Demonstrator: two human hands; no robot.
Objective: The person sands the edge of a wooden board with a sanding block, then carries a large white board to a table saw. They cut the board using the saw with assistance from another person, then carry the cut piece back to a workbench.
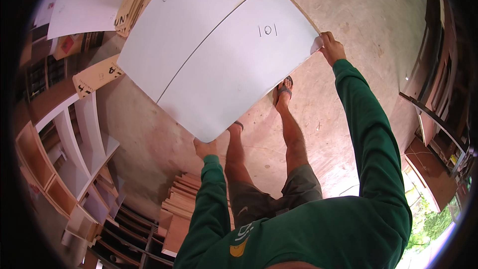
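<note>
A bare concrete floor [348, 15] is spreading under a workshop, with white shelving units [74, 134] lying at its left edge. The person is standing, holding a white panel [234, 69] above the floor, beside a second white panel [184, 15]. The left hand [205, 147] is gripping its near corner; the right hand [331, 47] is clamping its far right corner.
</note>
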